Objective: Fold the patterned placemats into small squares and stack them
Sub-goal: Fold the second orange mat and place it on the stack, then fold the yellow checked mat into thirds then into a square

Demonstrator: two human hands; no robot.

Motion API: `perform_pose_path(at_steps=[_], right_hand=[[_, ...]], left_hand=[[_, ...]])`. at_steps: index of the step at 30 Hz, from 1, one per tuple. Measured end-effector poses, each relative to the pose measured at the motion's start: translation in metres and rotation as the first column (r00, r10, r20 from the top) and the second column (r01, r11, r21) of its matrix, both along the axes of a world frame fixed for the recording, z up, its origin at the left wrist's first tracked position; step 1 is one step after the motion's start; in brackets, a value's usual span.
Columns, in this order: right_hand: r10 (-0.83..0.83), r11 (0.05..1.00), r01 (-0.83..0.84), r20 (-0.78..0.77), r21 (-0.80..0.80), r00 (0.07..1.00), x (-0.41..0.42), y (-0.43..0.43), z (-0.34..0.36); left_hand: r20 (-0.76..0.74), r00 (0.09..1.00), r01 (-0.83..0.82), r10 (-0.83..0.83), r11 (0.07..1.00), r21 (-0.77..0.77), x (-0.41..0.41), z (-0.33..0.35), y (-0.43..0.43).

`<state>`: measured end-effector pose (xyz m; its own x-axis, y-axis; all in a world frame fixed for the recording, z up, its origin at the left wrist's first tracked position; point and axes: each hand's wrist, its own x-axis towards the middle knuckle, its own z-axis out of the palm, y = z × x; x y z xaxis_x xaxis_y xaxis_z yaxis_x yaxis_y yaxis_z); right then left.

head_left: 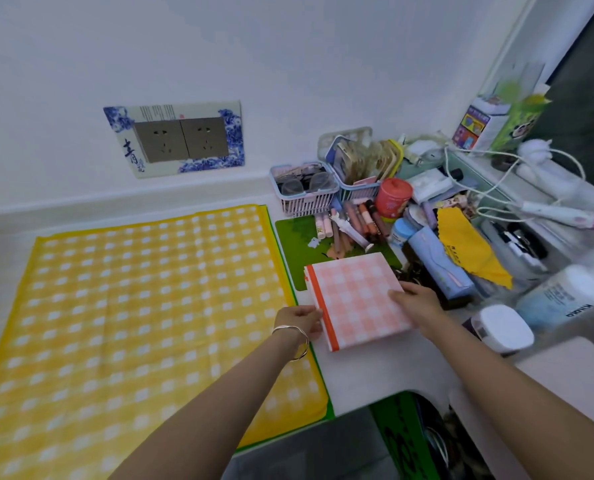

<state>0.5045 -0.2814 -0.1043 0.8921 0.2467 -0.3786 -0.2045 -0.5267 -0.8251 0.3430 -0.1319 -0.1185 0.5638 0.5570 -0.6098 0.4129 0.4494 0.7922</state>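
An orange-and-white checked placemat, folded into a small square with an orange band on its left edge, lies on the white counter right of centre. My left hand touches its left edge at the orange band. My right hand rests on its right side, fingers laid flat on top. A large yellow checked placemat lies spread out flat on the left, with a green edge of another mat showing beneath it.
Beyond the folded mat are a green mat with cosmetics tubes, two small baskets, a red tin, a blue case, a yellow cloth, white jars and cables. A wall socket is behind.
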Motion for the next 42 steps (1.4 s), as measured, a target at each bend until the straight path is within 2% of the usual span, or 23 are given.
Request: perform_pose_path(at_steps=[22, 27, 36, 39, 42], right_hand=[[-0.033, 0.999, 0.033, 0.025, -0.004, 0.999, 0.001, 0.002, -0.015], [-0.063, 0.998, 0.062, 0.057, 0.011, 0.996, 0.000, 0.001, -0.014], [-0.009, 1.000, 0.007, 0.058, 0.026, 0.998, -0.005, 0.003, -0.015], [-0.003, 0.999, 0.008, 0.159, -0.032, 0.987, -0.006, 0.005, -0.012], [0.098, 0.995, -0.085, 0.346, -0.053, 0.933, -0.021, 0.014, 0.001]], left_hand=[[0.024, 0.999, -0.025, 0.025, 1.000, -0.011, 0.003, -0.003, 0.002], [0.019, 1.000, 0.011, -0.011, 1.000, 0.025, -0.002, -0.006, 0.001], [0.039, 0.994, 0.101, -0.103, 0.994, 0.034, -0.004, -0.004, -0.008], [0.062, 0.990, 0.127, -0.130, 0.990, 0.058, -0.016, 0.003, -0.003], [0.054, 0.978, 0.185, -0.201, 0.958, 0.220, -0.038, 0.006, 0.010]])
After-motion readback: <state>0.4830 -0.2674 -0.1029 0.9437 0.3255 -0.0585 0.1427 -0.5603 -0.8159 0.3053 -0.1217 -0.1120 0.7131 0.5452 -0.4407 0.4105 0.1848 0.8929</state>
